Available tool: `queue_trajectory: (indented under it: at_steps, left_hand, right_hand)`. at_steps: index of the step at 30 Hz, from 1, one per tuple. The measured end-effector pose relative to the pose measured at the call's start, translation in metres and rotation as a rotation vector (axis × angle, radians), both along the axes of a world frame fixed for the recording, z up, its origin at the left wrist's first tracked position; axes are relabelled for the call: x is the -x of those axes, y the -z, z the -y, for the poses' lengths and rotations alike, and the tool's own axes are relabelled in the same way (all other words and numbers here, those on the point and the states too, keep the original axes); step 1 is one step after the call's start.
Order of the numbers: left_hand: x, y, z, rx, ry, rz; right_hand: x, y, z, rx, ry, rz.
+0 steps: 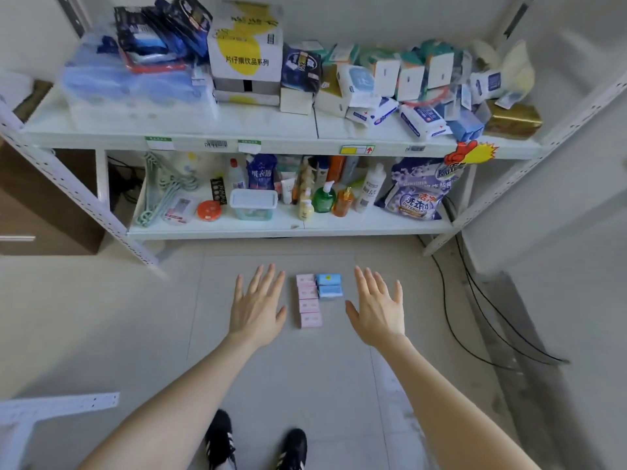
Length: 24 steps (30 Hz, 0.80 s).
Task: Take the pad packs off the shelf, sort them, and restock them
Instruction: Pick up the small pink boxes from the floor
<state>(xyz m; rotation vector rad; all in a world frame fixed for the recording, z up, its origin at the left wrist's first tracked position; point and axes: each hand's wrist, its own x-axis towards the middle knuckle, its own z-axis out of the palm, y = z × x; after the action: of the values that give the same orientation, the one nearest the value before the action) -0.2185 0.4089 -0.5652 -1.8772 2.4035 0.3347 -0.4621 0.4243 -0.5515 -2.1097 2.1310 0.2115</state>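
Floor tiles (271, 368) carry the sorted packs

Your left hand (256, 308) and right hand (378, 312) reach out flat, fingers spread, gripping nothing; between them lies a row of pink pad packs (308, 301), blue pad packs (329, 285) touching its far right side; beyond stands the crowded shelf (169, 132).

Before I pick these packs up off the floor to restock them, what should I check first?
1. Hands free: left hand and right hand are open and hold nothing. Ok.
2. Sorted by colour: four pink packs in one column, two blue packs beside them. Ok.
3. Hands flank the packs without touching them. Ok.
4. Bare space on the top shelf: a strip along the front left. Ok.
5. No pad packs left in the shelf clutter: cannot tell, too blurred.
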Motion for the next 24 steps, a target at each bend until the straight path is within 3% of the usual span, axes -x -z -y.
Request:
queue_trajectory:
  at_steps: [13, 24]
  left_hand:
    - [0.034, 0.101, 0.056, -0.113, 0.037, 0.041]
    - [0.045, 0.292, 0.134, -0.216, 0.120, 0.063]
  right_hand:
    - [0.025, 0.106, 0.039, -0.162, -0.016, 0.045]
    - [0.031, 0.299, 0.083, -0.335, -0.050, 0.119]
